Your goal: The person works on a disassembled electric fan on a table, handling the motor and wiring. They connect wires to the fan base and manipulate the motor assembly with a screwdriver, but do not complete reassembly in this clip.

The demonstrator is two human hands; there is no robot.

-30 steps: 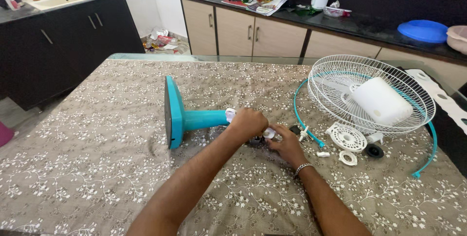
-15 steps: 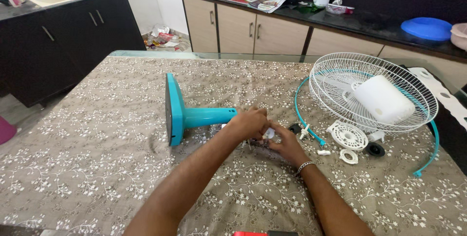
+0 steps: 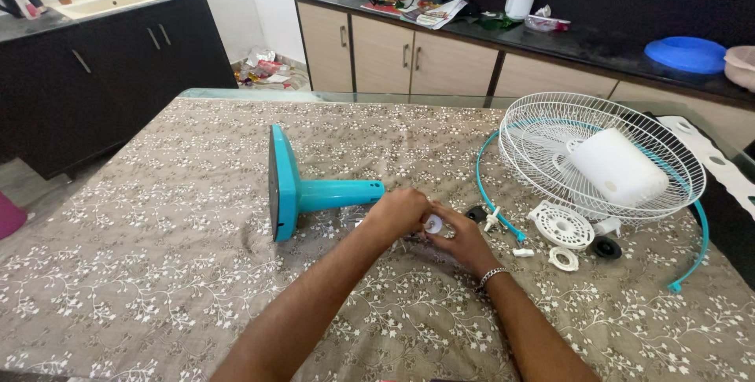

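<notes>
Near frame centre, the left hand [image 3: 401, 213] and right hand [image 3: 460, 239] pinch a small white part [image 3: 433, 224] between curled fingers. The teal fan stand [image 3: 303, 191] lies sideways just left; the white grille [image 3: 602, 154] and loose fittings [image 3: 562, 228] (right side) remain unassembled, so most work looks undone.

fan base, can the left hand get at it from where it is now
Probably yes. The left hand sits on the cloth just right of the fan base, close to the open end of its stem, with nothing between them. But it shares a small white part with the right hand, so it would need to let go first.

Table [image 3: 157, 272], floral cloth: teal fan base [image 3: 295, 191], white grille [image 3: 602, 154], small parts [image 3: 562, 226].
</notes>
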